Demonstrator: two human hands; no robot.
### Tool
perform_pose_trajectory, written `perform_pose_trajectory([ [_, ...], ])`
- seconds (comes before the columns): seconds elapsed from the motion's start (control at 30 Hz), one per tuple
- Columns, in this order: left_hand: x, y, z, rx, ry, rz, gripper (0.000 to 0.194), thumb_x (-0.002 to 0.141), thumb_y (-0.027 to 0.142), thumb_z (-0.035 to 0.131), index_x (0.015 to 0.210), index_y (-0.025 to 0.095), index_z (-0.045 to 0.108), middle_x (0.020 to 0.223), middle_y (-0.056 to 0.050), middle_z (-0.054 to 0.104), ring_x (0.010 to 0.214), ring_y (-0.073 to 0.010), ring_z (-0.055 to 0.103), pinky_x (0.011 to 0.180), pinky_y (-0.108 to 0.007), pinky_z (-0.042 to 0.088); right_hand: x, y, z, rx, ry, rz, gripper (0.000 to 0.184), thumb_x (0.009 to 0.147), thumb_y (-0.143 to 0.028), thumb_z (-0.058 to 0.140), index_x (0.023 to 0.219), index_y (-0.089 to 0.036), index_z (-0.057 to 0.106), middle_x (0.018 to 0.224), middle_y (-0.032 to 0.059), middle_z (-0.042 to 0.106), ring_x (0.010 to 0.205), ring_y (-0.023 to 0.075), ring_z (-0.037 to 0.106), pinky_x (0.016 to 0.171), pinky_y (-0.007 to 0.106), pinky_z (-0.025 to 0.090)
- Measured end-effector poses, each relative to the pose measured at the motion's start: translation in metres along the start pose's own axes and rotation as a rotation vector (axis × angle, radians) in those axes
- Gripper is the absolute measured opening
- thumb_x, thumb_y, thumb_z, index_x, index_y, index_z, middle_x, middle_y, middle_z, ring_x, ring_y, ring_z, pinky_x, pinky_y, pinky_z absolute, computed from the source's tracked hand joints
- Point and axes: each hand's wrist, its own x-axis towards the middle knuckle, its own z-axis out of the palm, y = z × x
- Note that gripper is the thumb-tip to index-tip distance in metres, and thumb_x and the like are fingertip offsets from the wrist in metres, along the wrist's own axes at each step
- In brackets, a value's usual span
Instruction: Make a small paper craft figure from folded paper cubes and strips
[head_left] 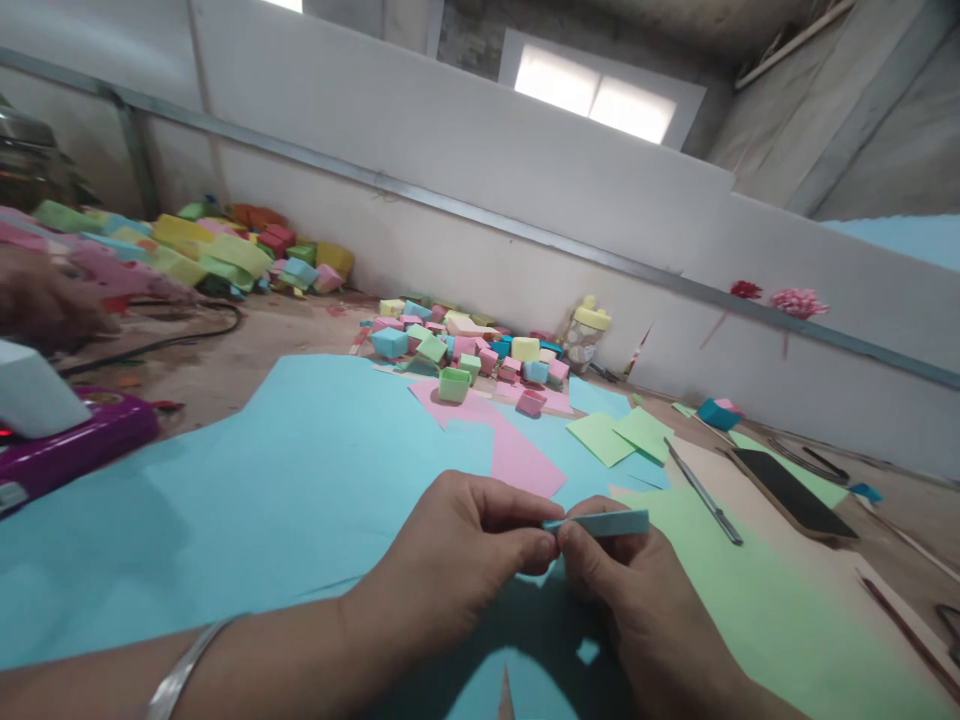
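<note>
A narrow strip of folded light-blue paper point(611, 523) is pinched between my two hands, just above the blue sheet. My left hand point(472, 540) grips its left end between thumb and fingers. Close beside it, my right hand point(622, 575) holds the strip with its thumb in front; the strip's right end sticks out past that thumb. Beneath both hands lies a large light-blue paper sheet point(300, 480), with a pointed tip of something at the bottom edge. A small blue paper scrap point(588, 651) is below my right hand.
Small folded paper boxes point(465, 350) are heaped by the wall, with a jar point(587, 330) beside them. A craft knife point(705, 495), phone point(791, 490) and green paper point(757, 580) lie right. Left are a purple device point(82, 440) and another person's blurred hand point(52, 300).
</note>
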Motion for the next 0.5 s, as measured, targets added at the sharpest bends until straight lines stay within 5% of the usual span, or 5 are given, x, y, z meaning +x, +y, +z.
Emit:
perform_pose_trajectory([
  [0.2, 0.001, 0.0, -0.001, -0.063, 0.037, 0.017, 0.016, 0.068, 0.014, 0.064, 0.081, 0.018, 0.073, 0.066, -0.001, 0.07, 0.065, -0.0126, 0.06, 0.067, -0.025, 0.048, 0.003, -0.007, -0.007, -0.07, 0.036, -0.036, 0.023, 0.068, -0.04, 0.067, 0.071, -0.018, 0.06, 0.054, -0.0045, 0.047, 0.05, 0.0088, 0.04, 0.047, 0.021, 0.031],
  [0.33, 0.002, 0.002, 0.0, -0.128, 0.057, -0.018, 0.012, 0.068, 0.012, 0.064, 0.076, 0.016, 0.072, 0.064, -0.001, 0.071, 0.065, -0.0136, 0.064, 0.066, -0.025, 0.051, 0.005, -0.01, -0.012, -0.313, 0.125, -0.203, 0.013, 0.068, -0.03, 0.064, 0.065, -0.019, 0.059, 0.063, -0.0018, 0.054, 0.059, 0.0121, 0.047, 0.052, 0.023, 0.034],
  [0.5, 0.002, 0.002, 0.001, -0.126, 0.133, -0.061, 0.017, 0.068, 0.009, 0.064, 0.082, 0.013, 0.071, 0.064, -0.001, 0.071, 0.06, -0.0125, 0.064, 0.063, -0.024, 0.051, 0.006, -0.012, -0.016, -0.63, 0.057, -0.255, 0.009, 0.068, -0.021, 0.056, 0.059, -0.019, 0.054, 0.055, -0.0045, 0.046, 0.056, 0.0116, 0.042, 0.051, 0.023, 0.033],
])
